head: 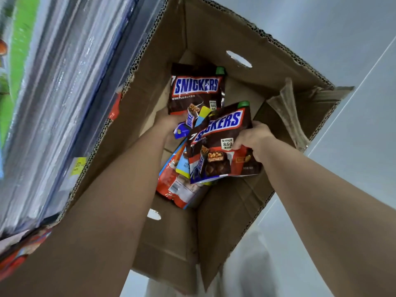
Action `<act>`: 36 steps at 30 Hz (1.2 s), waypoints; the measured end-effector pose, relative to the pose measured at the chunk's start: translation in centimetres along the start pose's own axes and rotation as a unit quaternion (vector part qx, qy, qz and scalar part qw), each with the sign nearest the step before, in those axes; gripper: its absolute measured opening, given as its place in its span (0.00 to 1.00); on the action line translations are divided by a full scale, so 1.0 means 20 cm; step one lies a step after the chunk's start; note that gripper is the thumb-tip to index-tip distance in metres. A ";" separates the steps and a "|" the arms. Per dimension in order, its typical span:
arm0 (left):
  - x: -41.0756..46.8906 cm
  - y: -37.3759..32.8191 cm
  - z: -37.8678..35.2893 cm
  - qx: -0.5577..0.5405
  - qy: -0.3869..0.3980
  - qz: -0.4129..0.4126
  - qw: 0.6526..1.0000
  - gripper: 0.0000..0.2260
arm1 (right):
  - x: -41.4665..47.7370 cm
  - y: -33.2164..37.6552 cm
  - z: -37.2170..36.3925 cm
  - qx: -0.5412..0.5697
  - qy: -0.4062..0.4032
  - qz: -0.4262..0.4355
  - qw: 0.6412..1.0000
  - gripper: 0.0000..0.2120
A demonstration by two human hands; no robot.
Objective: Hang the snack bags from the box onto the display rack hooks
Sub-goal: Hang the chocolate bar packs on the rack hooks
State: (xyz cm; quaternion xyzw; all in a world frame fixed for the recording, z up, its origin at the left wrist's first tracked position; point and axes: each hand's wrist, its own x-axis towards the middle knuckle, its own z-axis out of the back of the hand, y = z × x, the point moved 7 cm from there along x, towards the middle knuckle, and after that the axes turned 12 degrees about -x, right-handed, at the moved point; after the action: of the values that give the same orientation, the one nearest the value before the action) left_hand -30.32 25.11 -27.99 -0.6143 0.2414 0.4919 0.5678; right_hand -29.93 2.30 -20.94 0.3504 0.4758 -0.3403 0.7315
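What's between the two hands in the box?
Head view: the front Snickers bag, gripped by the right hand, and small blue and yellow packets beside the left hand.

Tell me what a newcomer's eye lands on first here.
Two brown Snickers bags dominate the view. The right hand grips the near Snickers bag at its right edge, and the far Snickers bag stands above it with its lower edge at the left hand. Both are inside the open cardboard box, over a jumble of red and blue bags.
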 end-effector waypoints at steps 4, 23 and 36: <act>-0.23 -0.08 -0.10 0.094 0.074 -0.034 0.992 0.18 | -0.13 -0.07 0.02 -0.012 0.001 -0.051 0.999 0.26; -1.71 -0.84 0.56 -0.025 0.204 -0.003 0.979 0.16 | -1.42 0.42 0.19 0.167 -0.058 0.047 0.983 0.05; -2.81 -1.25 0.90 -0.125 0.226 -0.119 0.959 0.10 | -2.73 0.82 0.33 0.239 -0.197 0.186 0.933 0.14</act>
State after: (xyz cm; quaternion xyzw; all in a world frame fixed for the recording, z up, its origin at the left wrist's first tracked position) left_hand -37.35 33.22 35.13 -0.7998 0.2254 0.2956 0.4714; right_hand -30.41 14.31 35.24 0.5231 0.1535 -0.3639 0.7552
